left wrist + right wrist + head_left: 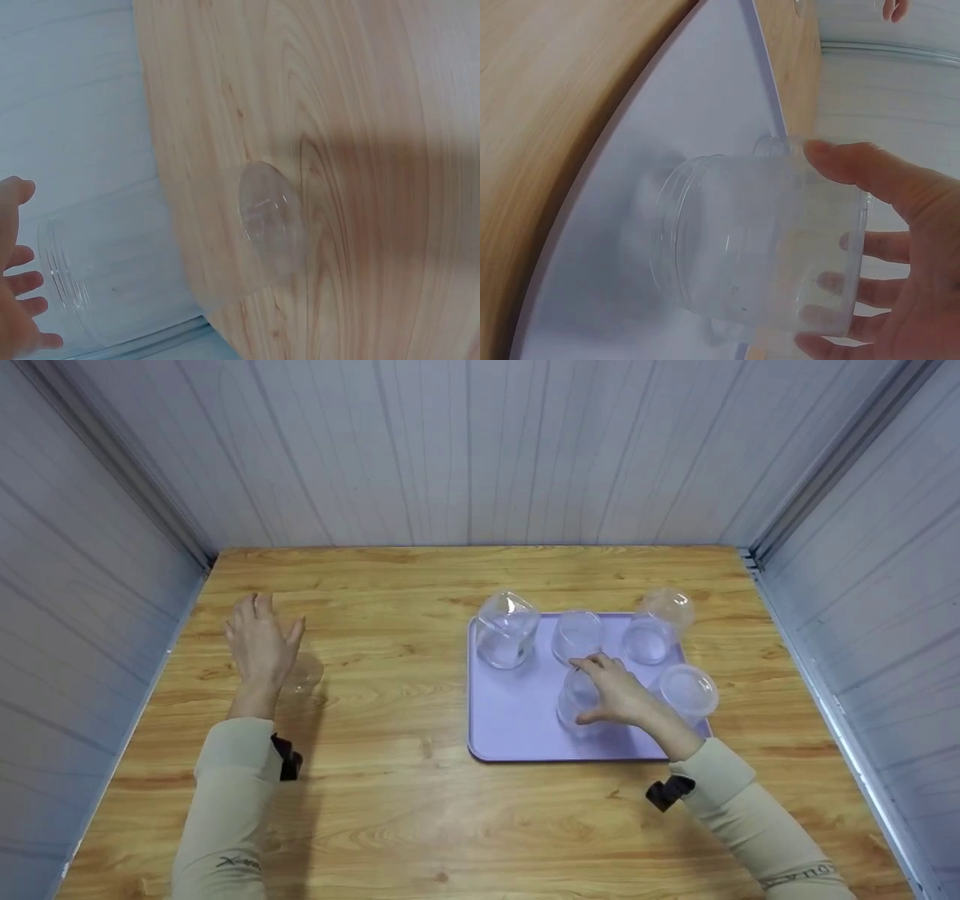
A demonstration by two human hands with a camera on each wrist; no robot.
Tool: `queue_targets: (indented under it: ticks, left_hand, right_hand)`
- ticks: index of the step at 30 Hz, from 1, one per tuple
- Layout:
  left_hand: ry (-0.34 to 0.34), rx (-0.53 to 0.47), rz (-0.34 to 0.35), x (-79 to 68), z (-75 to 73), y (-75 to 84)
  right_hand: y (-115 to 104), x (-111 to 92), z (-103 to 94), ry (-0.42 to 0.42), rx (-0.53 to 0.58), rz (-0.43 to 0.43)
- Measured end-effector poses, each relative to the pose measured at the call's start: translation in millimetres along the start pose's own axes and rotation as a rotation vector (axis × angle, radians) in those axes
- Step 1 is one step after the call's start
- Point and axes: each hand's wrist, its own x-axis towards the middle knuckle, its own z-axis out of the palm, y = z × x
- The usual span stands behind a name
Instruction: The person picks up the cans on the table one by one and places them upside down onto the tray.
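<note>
On the left of the table, my left hand (259, 645) is spread, its fingers apart, close beside a clear plastic jar (304, 673). In the left wrist view that jar (274, 221) has its threaded mouth near my fingertips; whether they touch is unclear. My right hand (619, 694) grips another clear jar (576, 701) over the front of a purple tray (517, 727). In the right wrist view this jar (735, 240) is upside down, threads toward the tray, thumb and fingers round its base end. A gap beneath it cannot be made out.
Clear jars stand on the tray: one at back left (507, 634), one at back middle (577, 634), one at back right (649, 639) and one at the right edge (688, 690). Pale panel walls (420, 450) enclose the wooden table (382, 795) at the back and sides.
</note>
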Motion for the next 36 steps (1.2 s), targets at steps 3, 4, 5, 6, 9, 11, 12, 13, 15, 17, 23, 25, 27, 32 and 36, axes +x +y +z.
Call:
queue_targets:
  ticks: [3, 4, 5, 6, 9, 11, 12, 13, 15, 17, 23, 25, 27, 32, 36]
  left_hand:
    - [-0.025, 0.016, -0.038, 1.1, -2.3, -3.8]
    - [-0.038, 0.023, -0.05, 1.4, -3.3, -4.8]
    - [-0.049, 0.031, -0.059, 1.8, -3.9, -5.9]
    - [-0.063, 0.042, -0.069, 2.3, -4.6, -7.0]
    - [-0.108, 0.081, -0.101, 4.2, -6.8, -10.0]
    - [-0.14, 0.1, -0.123, 5.6, -8.1, -12.3]
    - [-0.155, 0.106, -0.137, 6.2, -8.9, -13.5]
    - [-0.17, 0.106, -0.149, 6.7, -9.4, -14.7]
    - [-0.196, 0.1, -0.173, 7.6, -9.6, -17.2]
    - [-0.216, 0.083, -0.194, 7.8, -9.3, -19.3]
    - [-0.244, 0.04, -0.226, 7.2, -8.5, -21.5]
    - [-0.241, 0.041, -0.225, 7.6, -7.9, -21.2]
    - [-0.241, 0.041, -0.225, 8.2, -7.4, -20.7]
    - [-0.272, 0.016, -0.245, 10.2, -8.3, -19.0]
    - [-0.286, -0.002, -0.25, 11.6, -9.5, -18.5]
  right_hand:
    - [-0.6, -0.2, -0.9, -0.03, -0.019, 0.023]
    - [-0.6, -0.2, -1.1, -0.041, -0.024, 0.029]
    - [-0.7, -0.3, -1.3, -0.052, -0.03, 0.035]
    - [-0.8, -0.2, -1.3, -0.061, -0.034, 0.041]
    - [-0.7, 0.0, -1.3, -0.074, -0.04, 0.046]
    - [-0.6, -0.2, -1.2, -0.071, -0.039, 0.044]
    - [-0.7, -0.2, -1.0, -0.067, -0.034, 0.044]
    - [-0.6, -0.4, -0.8, -0.066, -0.03, 0.043]
    - [0.0, -0.7, 0.0, -0.064, -0.024, 0.048]
    - [0.9, -0.9, 1.3, -0.065, -0.018, 0.055]
    - [3.1, -1.4, 5.4, -0.058, -0.009, 0.058]
    - [3.3, -1.8, 5.8, -0.052, -0.01, 0.05]
    - [3.5, -2.2, 6.0, -0.049, -0.007, 0.048]
    - [4.1, -2.6, 5.9, -0.054, 0.006, 0.055]
    - [5.2, -2.9, 5.5, -0.048, 0.016, 0.046]
